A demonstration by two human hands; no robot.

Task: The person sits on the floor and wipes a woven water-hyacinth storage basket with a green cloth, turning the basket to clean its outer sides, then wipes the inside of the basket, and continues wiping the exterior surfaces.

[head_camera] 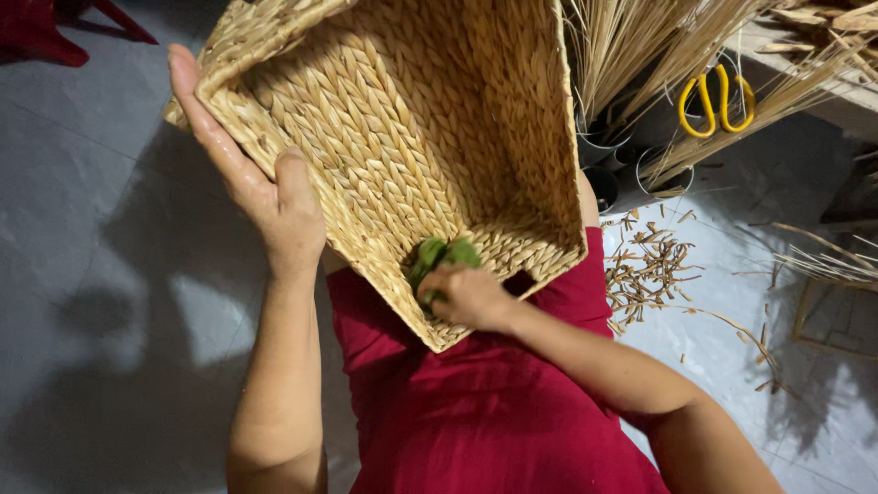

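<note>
partly hidden green tool [439, 256], perhaps clippers, in right hand [468, 297]

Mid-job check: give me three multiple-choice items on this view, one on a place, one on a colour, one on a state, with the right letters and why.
1. Where do the yellow-handled scissors lie?
A. top right, among the dry straw stalks
B. inside the basket
C. on the person's lap

2. What colour is the small tool in the right hand?
A. blue
B. green
C. white

3. How is the woven straw rectangular basket held?
A. flat on the floor
B. hung from a hook
C. tipped up, opening toward the camera, with the left hand on its rim

Answers: 1 A, the scissors rest by the stalks at the upper right. 2 B, green shows above the closed fingers. 3 C, the thumb lies inside the rim and the inner bottom faces the camera.
</note>
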